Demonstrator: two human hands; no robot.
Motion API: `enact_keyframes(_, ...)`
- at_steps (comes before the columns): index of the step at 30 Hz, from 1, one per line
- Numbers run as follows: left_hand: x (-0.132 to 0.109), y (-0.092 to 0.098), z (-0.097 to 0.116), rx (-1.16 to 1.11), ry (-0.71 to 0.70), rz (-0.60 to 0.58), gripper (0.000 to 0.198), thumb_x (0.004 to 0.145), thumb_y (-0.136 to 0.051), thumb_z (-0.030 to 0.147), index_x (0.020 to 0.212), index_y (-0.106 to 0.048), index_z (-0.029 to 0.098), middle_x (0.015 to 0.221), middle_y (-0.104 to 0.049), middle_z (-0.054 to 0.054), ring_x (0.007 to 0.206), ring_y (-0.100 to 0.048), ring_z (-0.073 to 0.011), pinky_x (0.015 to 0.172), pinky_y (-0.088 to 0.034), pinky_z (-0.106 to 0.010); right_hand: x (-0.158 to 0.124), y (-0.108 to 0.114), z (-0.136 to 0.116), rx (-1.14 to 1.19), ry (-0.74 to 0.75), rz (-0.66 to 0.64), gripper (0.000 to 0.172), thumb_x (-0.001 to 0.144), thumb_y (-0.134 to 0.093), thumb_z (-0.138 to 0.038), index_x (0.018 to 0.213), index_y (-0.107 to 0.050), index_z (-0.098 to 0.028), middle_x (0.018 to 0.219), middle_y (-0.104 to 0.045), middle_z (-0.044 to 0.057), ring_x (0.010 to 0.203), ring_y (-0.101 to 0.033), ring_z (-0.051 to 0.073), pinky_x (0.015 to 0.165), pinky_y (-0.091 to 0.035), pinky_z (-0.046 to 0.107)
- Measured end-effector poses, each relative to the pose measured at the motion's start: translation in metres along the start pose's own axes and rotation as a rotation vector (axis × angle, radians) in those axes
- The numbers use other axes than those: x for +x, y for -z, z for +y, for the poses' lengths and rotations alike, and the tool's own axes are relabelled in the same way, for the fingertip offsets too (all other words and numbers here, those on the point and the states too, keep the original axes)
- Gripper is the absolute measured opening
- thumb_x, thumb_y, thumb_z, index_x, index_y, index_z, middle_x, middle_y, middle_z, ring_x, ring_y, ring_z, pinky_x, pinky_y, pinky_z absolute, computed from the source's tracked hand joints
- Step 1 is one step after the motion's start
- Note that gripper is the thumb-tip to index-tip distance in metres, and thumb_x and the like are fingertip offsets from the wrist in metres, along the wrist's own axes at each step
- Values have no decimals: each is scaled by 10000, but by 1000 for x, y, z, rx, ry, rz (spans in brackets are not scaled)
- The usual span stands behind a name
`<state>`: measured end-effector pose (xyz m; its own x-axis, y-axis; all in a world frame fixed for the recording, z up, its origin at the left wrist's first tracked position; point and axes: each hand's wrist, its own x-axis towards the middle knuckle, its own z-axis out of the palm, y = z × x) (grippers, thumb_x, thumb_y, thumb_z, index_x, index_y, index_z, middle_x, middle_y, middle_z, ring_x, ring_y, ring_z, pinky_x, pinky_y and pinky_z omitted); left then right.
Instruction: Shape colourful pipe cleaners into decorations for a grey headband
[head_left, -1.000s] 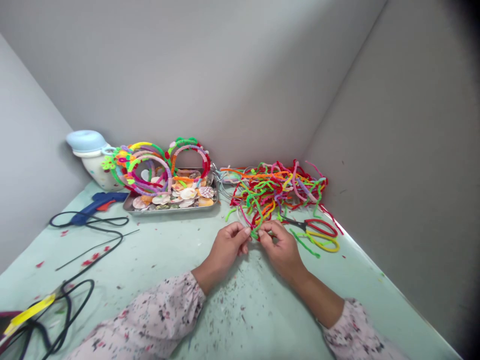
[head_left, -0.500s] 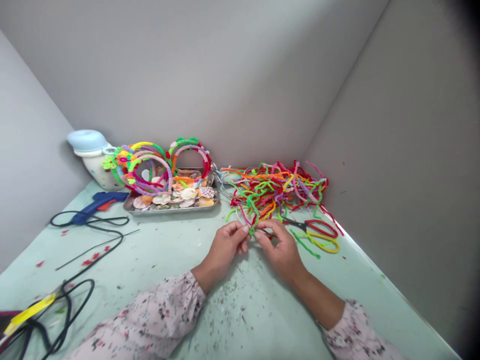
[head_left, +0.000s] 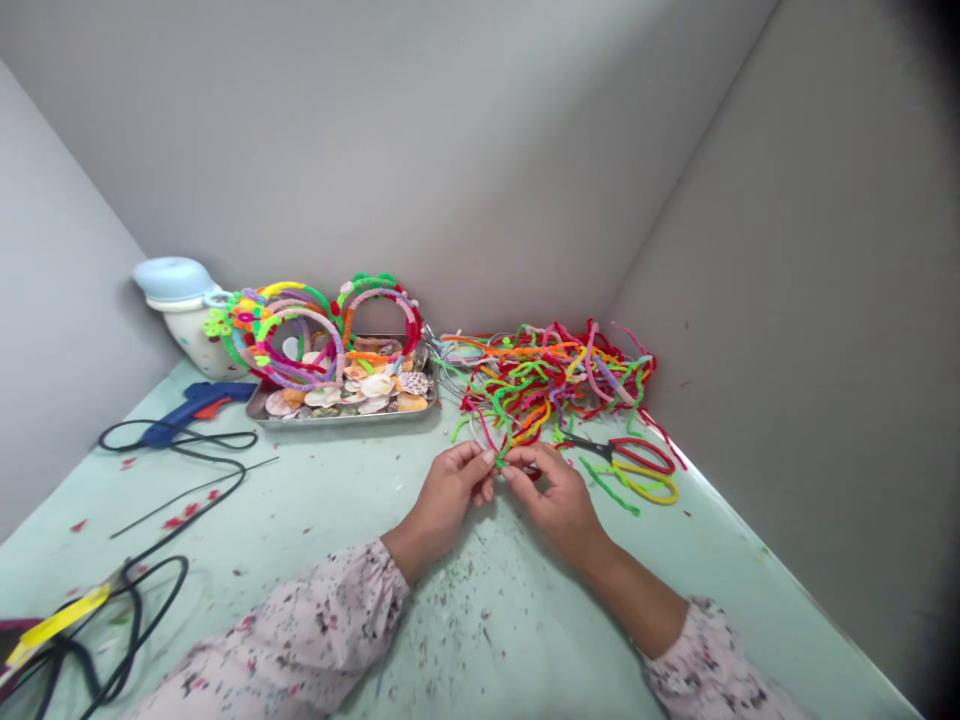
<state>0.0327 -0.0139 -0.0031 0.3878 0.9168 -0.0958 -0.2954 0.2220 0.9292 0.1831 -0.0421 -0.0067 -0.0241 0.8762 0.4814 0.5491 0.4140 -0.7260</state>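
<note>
Left hand (head_left: 446, 495): low near the middle of the tabletop (head_left: 315, 490), fingertips pinched on a green pipe cleaner (head_left: 501, 458).

Right hand (head_left: 555, 500): just beside the left hand, fingertips on the same green pipe cleaner, a red strand showing under the fingers.

Grip: narrow pinch in both hands, fingertips nearly touching; exact number of strands held hidden by the fingers.

Green pipe cleaner: between both hands, just in front of the pile, its far end not clearly separable from the strands behind.

Pile: loose tangle of multicoloured pipe cleaners (head_left: 555, 375) toward the back edge, near the right wall.

Right edge: red-handled scissors (head_left: 637, 455) lying just in front of the pile, touching a yellow pipe cleaner (head_left: 646, 490).

Back-left corner: metal tray (head_left: 341, 417) of seashells (head_left: 375, 386), with decorated headbands (head_left: 300, 335) upright behind, beside a blue-lidded container (head_left: 176, 285).

Left edge: blue glue gun (head_left: 199, 403), black cable (head_left: 180, 440) trailing toward the front-left corner.

Tabletop: red scraps (head_left: 176, 522) left of the hands.
</note>
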Motion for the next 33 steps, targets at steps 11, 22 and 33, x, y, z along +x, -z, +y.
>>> enact_keyframes(11, -1, -1, 1, -34, 7, 1, 261, 804, -609, 365, 697, -513, 147, 514, -476, 41, 444, -378, -51, 455, -269, -184, -1, 1, -4, 19, 18, -16, 106, 870, -543, -241, 939, -618, -213, 886, -651, 45, 847, -596, 185, 765, -476, 330)
enact_keyframes(22, 0, -1, -1, -67, -10, 29, 217, 806, -604, 356, 776, -524, 157, 513, -501, 43, 448, -410, -56, 454, -294, -172, -1, 2, -2, 31, -53, -27, 101, 861, -554, -245, 940, -601, -204, 854, -633, 24, 801, -587, 163, 711, -462, 280)
enact_keyframes(33, 1, -2, 2, -65, 1, 68, 228, 771, -639, 351, 775, -507, 166, 486, -514, 51, 415, -410, -53, 437, -287, -170, -1, 3, -2, 17, -12, -55, 101, 882, -521, -231, 932, -604, -206, 878, -623, 39, 842, -575, 183, 729, -463, 307)
